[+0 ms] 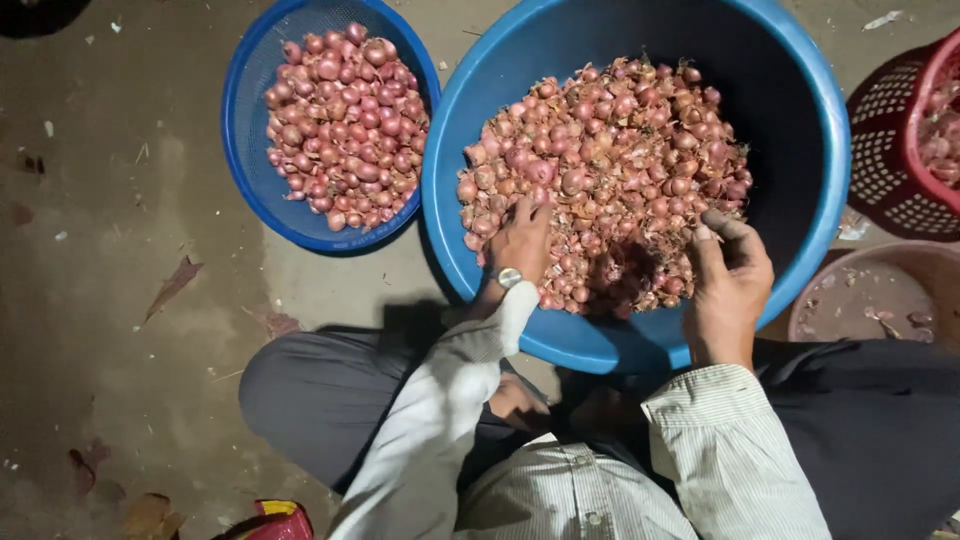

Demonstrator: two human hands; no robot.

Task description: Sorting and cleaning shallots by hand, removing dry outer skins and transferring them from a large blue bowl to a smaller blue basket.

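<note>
A large blue basin [800, 90] in front of me holds a heap of small red shallots [620, 150] with loose papery skins. My left hand [522, 240], with a watch on its wrist, rests palm down on the heap's near left side, fingers among the bulbs. My right hand [732, 285] is at the heap's near right edge, its fingers curled and soiled; whether it pinches a bulb is hidden. To the left, a blue mesh basket [250, 110] is filled with cleaner, smoother shallots [350, 120].
A red perforated basket [890, 150] with more shallots stands at the right edge. Below it is a brown bowl [870, 295] with a few scraps. My crossed legs in dark trousers fill the bottom. The concrete floor on the left carries dry leaves and bits of skin.
</note>
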